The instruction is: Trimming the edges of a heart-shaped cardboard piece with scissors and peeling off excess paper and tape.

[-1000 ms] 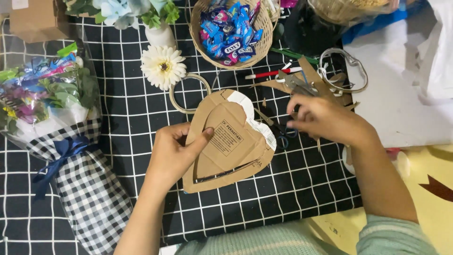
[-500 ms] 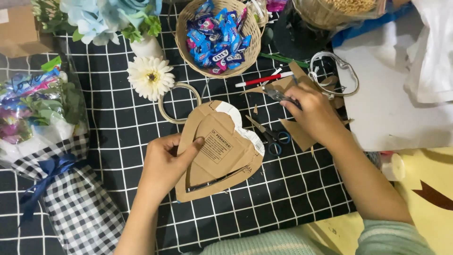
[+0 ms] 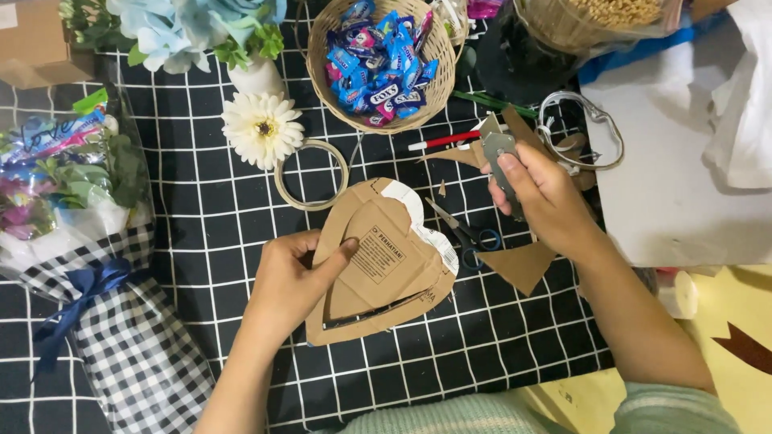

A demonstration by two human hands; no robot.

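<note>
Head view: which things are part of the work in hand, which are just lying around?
In use:
- brown heart-shaped cardboard cutout, pressed down by left hand
- grey metal utility knife, held in right hand

Lying about:
- blue-handled scissors
- wicker basket of wrapped candies
- white daisy flower
- checked-wrap bouquet
- red pen

The cardboard heart [image 3: 378,265] lies mid-bench [image 3: 201,217] under the left hand [image 3: 289,281], with the scissors [image 3: 466,233] just to its right and a cardboard scrap [image 3: 519,265] beyond them. The right hand [image 3: 547,197] hangs above that scrap, gripping a cutter [image 3: 500,157]. Behind the heart sit a tape ring [image 3: 312,174] and a flower [image 3: 262,128] — behind those, a basket [image 3: 375,60] with sweets in it. A bouquet [image 3: 88,265] lies at the far left.
</note>
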